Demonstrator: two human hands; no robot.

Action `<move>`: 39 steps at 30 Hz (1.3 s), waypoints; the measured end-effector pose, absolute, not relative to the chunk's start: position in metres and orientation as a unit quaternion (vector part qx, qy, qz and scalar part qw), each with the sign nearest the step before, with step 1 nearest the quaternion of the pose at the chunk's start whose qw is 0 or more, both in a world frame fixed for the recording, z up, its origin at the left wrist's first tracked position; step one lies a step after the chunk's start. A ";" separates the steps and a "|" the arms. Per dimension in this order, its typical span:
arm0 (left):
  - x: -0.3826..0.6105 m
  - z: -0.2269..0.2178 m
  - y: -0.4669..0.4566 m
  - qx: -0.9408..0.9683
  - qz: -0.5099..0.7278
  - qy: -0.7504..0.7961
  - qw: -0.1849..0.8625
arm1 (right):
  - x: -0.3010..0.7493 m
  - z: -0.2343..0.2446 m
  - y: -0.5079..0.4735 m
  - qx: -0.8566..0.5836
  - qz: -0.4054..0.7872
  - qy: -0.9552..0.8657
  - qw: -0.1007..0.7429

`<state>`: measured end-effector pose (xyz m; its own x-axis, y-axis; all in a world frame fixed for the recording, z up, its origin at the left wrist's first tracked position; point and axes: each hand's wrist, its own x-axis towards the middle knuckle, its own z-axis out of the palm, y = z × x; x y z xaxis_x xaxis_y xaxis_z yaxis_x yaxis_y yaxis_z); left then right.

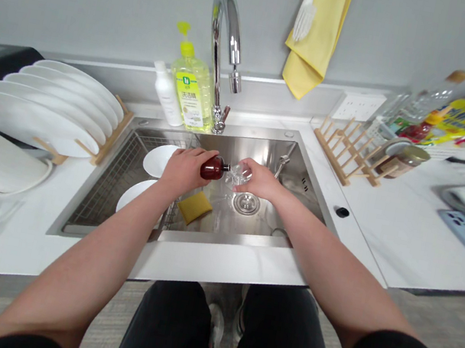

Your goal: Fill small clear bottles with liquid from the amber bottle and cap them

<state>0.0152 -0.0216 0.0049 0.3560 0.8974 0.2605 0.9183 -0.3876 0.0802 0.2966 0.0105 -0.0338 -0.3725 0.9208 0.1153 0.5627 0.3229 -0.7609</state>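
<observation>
Over our stainless steel sink (220, 241), our left hand (185, 172) closes around an amber glass bottle (212, 168) held on its side, while our right hand (261, 180) pinches a clear glass piece (238, 174) against the bottle's black neck (226, 167). Both grips are pressed shut. The pair hangs above the drain (246, 203), near a yellow sponge (195, 207) and two white plates (158, 160) by a wire rack (115, 177). Our fingers hide part of the clear piece; we cannot tell its shape, or whether it joins the bottle.
</observation>
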 end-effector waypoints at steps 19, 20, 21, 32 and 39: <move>0.016 0.005 -0.022 -0.824 -0.134 -0.549 0.042 | 0.296 -0.032 0.010 -0.489 0.313 -0.766 0.276; 0.016 0.005 -0.022 -0.825 -0.134 -0.548 0.044 | 0.296 -0.032 0.010 -0.489 0.312 -0.766 0.277; 0.016 0.005 -0.022 -0.825 -0.135 -0.547 0.046 | 0.296 -0.032 0.010 -0.489 0.311 -0.767 0.276; 0.016 0.005 -0.023 -0.827 -0.134 -0.544 0.050 | 0.297 -0.033 0.010 -0.486 0.312 -0.768 0.277; 0.017 0.005 -0.023 -0.825 -0.128 -0.548 0.051 | 0.297 -0.033 0.010 -0.484 0.306 -0.774 0.271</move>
<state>0.0170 -0.0228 0.0045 0.3663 0.8915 0.2667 0.9176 -0.3936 0.0553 0.2968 0.0099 -0.0326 -0.3850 0.9146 0.1236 0.5833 0.3449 -0.7354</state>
